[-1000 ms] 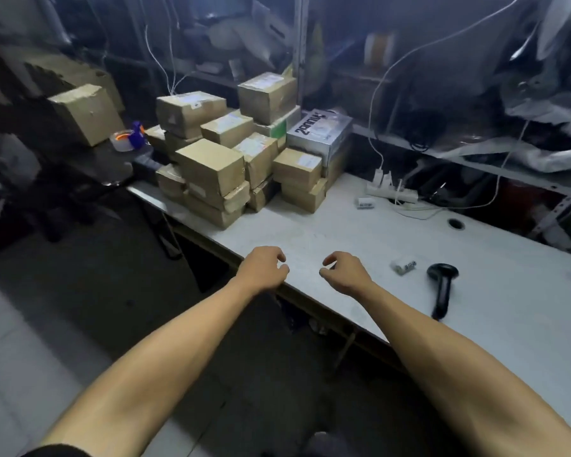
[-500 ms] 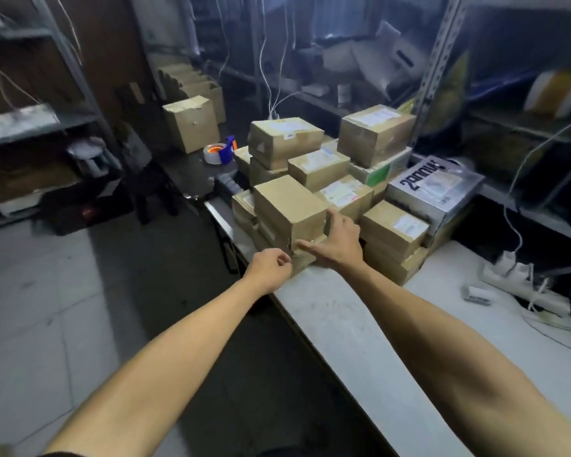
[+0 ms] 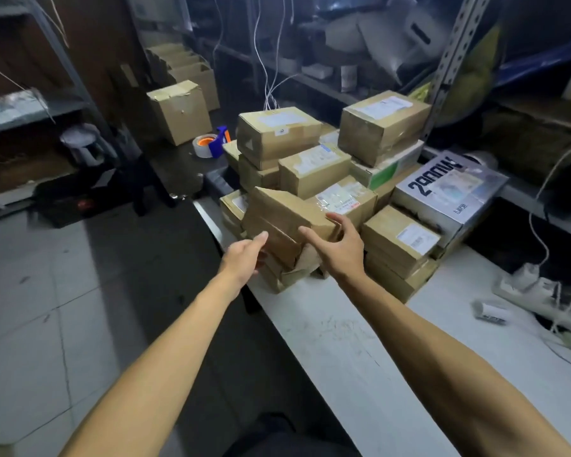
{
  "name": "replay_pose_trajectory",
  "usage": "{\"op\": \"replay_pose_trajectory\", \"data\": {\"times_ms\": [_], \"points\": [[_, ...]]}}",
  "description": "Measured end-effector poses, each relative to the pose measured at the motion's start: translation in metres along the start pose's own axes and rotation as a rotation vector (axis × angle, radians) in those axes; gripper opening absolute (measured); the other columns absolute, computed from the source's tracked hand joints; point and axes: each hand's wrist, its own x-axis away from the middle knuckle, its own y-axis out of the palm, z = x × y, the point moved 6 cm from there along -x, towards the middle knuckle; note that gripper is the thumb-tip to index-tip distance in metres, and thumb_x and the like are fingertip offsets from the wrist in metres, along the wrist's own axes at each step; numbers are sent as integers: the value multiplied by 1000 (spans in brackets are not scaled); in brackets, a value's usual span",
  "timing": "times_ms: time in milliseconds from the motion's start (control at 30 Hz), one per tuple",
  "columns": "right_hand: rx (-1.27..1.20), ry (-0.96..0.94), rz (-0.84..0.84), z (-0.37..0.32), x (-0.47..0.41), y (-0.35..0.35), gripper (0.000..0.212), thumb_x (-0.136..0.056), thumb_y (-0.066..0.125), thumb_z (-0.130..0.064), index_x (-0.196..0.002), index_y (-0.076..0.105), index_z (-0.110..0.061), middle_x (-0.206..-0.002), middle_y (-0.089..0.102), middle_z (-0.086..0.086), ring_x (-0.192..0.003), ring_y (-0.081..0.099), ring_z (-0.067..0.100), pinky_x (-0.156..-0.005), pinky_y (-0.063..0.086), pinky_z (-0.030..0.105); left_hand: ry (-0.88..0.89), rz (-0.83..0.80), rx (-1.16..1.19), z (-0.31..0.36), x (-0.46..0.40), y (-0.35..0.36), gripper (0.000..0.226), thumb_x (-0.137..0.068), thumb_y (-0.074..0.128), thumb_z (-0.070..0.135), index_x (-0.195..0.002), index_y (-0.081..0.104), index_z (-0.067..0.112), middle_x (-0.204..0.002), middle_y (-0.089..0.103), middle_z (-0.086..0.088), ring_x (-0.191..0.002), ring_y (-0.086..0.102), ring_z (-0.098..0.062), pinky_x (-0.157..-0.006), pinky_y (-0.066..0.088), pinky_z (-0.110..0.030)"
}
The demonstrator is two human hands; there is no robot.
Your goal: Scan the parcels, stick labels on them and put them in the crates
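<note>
Tilted brown cardboard parcel (image 3: 282, 214) sits at the front of the stack, at the left end of the white counter (image 3: 350, 351), near its front edge. It is tipped, far-left corner raised, resting on crumpled parcels below. Long axis runs from far-left to near-right, roughly across the line of the forearms.

Right hand (image 3: 338, 247): fingers spread and lightly curved over the parcel's right end, touching it; a firm grip cannot be confirmed. Left hand (image 3: 244, 257): fingers extended, tips at the parcel's near-left face, contact likely. Hands apart, one at each end.

Judgement: both equally near; the lift needs the left hand under the low side.
</note>
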Motion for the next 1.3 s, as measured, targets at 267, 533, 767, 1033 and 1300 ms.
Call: {"op": "replay_pose_trajectory", "data": {"times_ms": [267, 533, 767, 1033, 1300], "points": [[-732, 492, 48, 34, 36, -55, 79, -52, 63, -75, -112, 72, -24, -124, 66, 24, -111, 65, 41, -87, 59, 47, 239, -204, 381, 57, 30, 80, 83, -60, 69, 72, -122, 29, 33, -139, 43, -3, -116, 52, -5, -77, 53, -16], [-1357, 631, 113, 74, 102, -114, 88, -73, 54, -77, -129, 64, -10, -122, 64, 26, -97, 66, 40, -93, 56, 43, 58, -754, 437, 61, 54, 217, 75, -78, 71, 44, -143, 44, 18, -113, 73, -8, -88, 73, -22, -64, 58, -32], [-926, 677, 348, 134, 187, -188, 81, -87, 39, -81, -134, 57, -18, -110, 67, 37, -100, 67, 46, -95, 55, 51, -185, -895, 318, 15, 94, 300, 87, -65, 73, 46, -140, 50, 9, -111, 70, -13, -83, 70, -23, -60, 57, -33], [-687, 565, 684, 161, 227, -237, 73, -63, 81, -53, -126, 63, -20, -120, 73, 8, -96, 69, 19, -78, 58, 40, -294, -1134, 184, -27, 147, 346, 98, -53, 85, 39, -140, 48, 13, -120, 66, -7, -103, 65, -26, -98, 50, -46], [-401, 659, 455, 182, 221, -297, 54, -70, 69, -62, -107, 74, -24, -93, 75, -4, -77, 61, 11, -66, 42, 28, -180, -1232, -126, -10, 107, 359, 75, -50, 80, 49, -116, 67, 15, -103, 75, 0, -92, 72, -20, -81, 57, -35]]}}
